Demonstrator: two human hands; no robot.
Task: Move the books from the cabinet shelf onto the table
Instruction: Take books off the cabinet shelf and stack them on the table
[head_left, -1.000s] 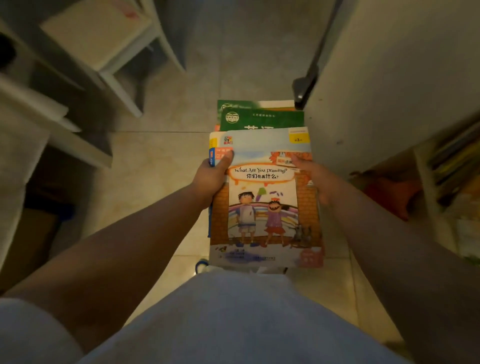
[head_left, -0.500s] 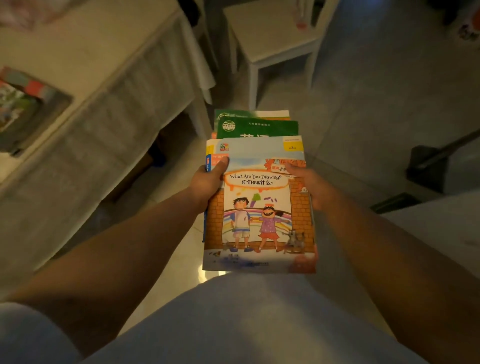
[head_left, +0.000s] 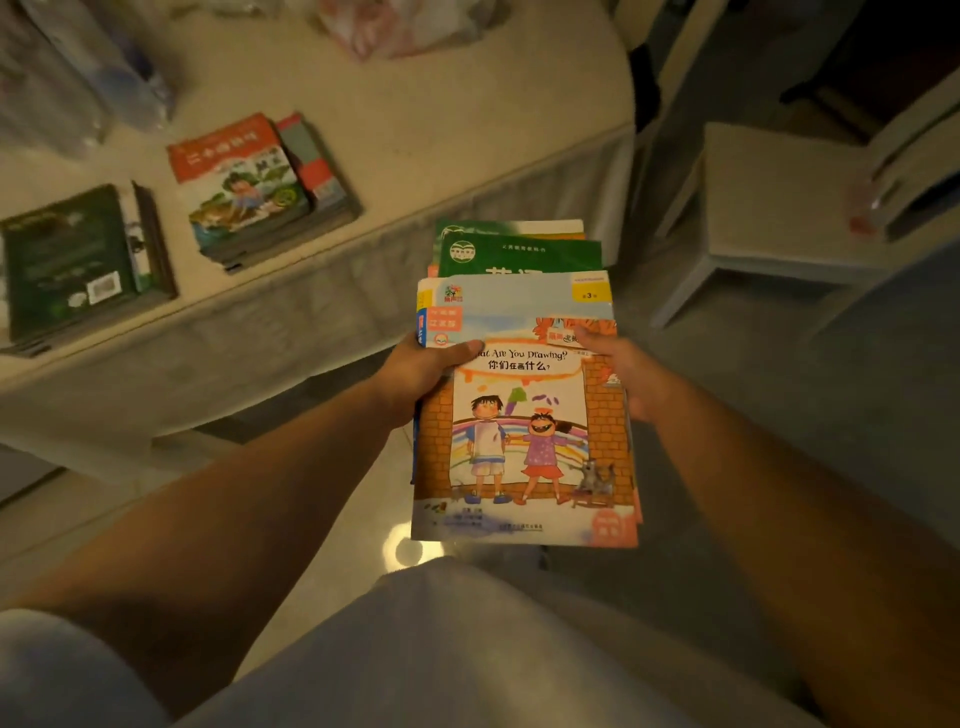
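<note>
Nearest, pale shorts (head_left: 441, 649) filling the bottom of the view; just beyond, both forearms reaching forward to a stack of books (head_left: 524, 395) carried flat, cover up, over the floor (head_left: 332, 525). Left hand (head_left: 415, 374) gripping the stack's left edge, thumb (head_left: 462, 349) laid across the top cover beside the printed title, the other fingers hidden beneath, presumably curled under as support; right hand (head_left: 628, 369) holding the opposite edge likewise, thumb resting on the cover's upper right, remaining fingers out of sight below. Held from both sides probably because the books differ in size and are stepped, a picture book (head_left: 524, 452) with two drawn children on top, a pale blue cover past the thumbs, green covers (head_left: 519, 254) furthest beyond the fingertips; one-sided carrying likely to let them slide apart. Kept level and low, seemingly ready to be set down rather than tipped.

Beyond the fingertips and off to the left hand's side, table (head_left: 467, 130) with a light cloth hanging at its edge; resting there already, a red-topped pile (head_left: 249, 187) and, further left, a dark green pile (head_left: 78, 260), each squared up near the table's near edge, suggesting earlier loads parked in a row with bare cloth left alongside for this one. Off to the right hand's side, a white stool (head_left: 779, 208) standing apart. Furthest back on the table, blurred plastic wrapping, too soft to identify.
</note>
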